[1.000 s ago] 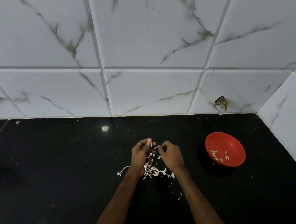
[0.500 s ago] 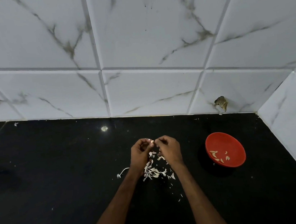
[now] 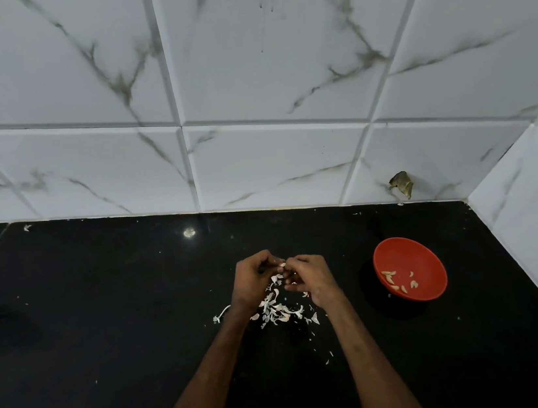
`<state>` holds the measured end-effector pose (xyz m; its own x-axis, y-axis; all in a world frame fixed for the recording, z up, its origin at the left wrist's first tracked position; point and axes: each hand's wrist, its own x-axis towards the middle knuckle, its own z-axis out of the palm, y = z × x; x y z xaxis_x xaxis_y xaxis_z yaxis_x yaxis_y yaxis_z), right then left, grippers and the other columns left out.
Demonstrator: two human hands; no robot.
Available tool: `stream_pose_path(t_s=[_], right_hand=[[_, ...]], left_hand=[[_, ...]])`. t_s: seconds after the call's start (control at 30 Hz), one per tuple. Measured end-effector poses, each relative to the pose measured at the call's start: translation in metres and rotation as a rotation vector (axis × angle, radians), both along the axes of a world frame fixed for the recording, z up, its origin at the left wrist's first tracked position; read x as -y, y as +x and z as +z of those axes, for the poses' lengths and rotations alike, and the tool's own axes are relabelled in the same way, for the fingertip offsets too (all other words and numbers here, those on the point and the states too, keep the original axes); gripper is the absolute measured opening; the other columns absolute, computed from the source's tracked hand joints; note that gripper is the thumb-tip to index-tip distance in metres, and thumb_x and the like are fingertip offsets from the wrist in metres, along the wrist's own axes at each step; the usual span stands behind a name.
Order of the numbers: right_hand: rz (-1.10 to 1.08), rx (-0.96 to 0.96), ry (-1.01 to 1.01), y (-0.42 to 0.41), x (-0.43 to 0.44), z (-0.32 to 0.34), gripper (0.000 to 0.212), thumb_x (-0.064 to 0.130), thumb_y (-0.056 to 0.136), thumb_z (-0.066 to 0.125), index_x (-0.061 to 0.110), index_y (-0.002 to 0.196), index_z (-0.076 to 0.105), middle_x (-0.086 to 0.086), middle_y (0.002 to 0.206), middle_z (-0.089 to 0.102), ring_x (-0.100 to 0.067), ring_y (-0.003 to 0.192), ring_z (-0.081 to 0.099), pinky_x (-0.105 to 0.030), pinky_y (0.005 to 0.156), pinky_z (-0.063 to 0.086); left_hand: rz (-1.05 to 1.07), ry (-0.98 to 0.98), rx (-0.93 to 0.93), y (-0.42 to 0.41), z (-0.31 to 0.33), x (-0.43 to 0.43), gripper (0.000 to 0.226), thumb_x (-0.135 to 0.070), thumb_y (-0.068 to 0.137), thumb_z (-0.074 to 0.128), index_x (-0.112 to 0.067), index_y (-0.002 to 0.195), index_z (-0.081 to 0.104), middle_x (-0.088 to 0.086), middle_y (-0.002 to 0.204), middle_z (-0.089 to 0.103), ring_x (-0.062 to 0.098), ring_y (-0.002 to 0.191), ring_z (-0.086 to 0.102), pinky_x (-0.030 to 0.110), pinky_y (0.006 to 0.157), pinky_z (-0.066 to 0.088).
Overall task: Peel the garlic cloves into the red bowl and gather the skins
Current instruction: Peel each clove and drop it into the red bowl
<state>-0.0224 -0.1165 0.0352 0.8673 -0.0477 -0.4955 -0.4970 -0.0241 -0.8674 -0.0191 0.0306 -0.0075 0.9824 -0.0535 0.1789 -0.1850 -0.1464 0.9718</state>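
My left hand (image 3: 252, 283) and my right hand (image 3: 311, 278) meet fingertip to fingertip above the black counter, both pinching a small pale garlic clove (image 3: 282, 265) between them. Most of the clove is hidden by my fingers. Below my hands lies a loose pile of white garlic skins (image 3: 276, 310), with a few flakes scattered toward me. To the right stands the red bowl (image 3: 419, 252), holding several peeled cloves (image 3: 399, 280) on its near-left side.
The black counter (image 3: 106, 328) ends at a white marbled tile wall (image 3: 243, 70) behind and another wall at the right. A chipped hole in a tile (image 3: 402, 183) sits behind the bowl. One stray skin strip (image 3: 221, 314) lies left of the pile.
My hands have closed together from slightly apart, fingertips now touching around the clove. The pile and the bowl stay where they were.
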Motion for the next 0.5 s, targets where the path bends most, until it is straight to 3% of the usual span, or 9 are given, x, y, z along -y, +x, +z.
stream_pose_path(t_s=[0.23,0.5], right_hand=[[-0.054,-0.066,0.103,0.0000,0.0029,0.0079,0.017,0.006,0.091,0.058,-0.002,0.087,0.072,-0.011,0.072,0.070,-0.016,0.059,0.065,-0.028,0.055,0.057],[-0.032,-0.023,-0.005,0.0003,0.0028,0.0045,0.013,0.005,0.092,0.064,-0.005,0.090,0.072,-0.012,0.074,0.070,-0.012,0.056,0.065,-0.024,0.054,0.057]], left_hand=[[-0.034,0.043,0.010,0.0047,0.0034,-0.0007,0.015,0.008,0.078,0.076,-0.006,0.081,0.072,0.004,0.087,0.076,0.019,0.086,0.074,0.038,0.081,0.061],[-0.058,0.174,0.099,0.0046,0.0005,-0.0024,0.010,0.010,0.082,0.072,-0.001,0.080,0.072,0.005,0.088,0.074,0.008,0.089,0.073,0.033,0.080,0.062]])
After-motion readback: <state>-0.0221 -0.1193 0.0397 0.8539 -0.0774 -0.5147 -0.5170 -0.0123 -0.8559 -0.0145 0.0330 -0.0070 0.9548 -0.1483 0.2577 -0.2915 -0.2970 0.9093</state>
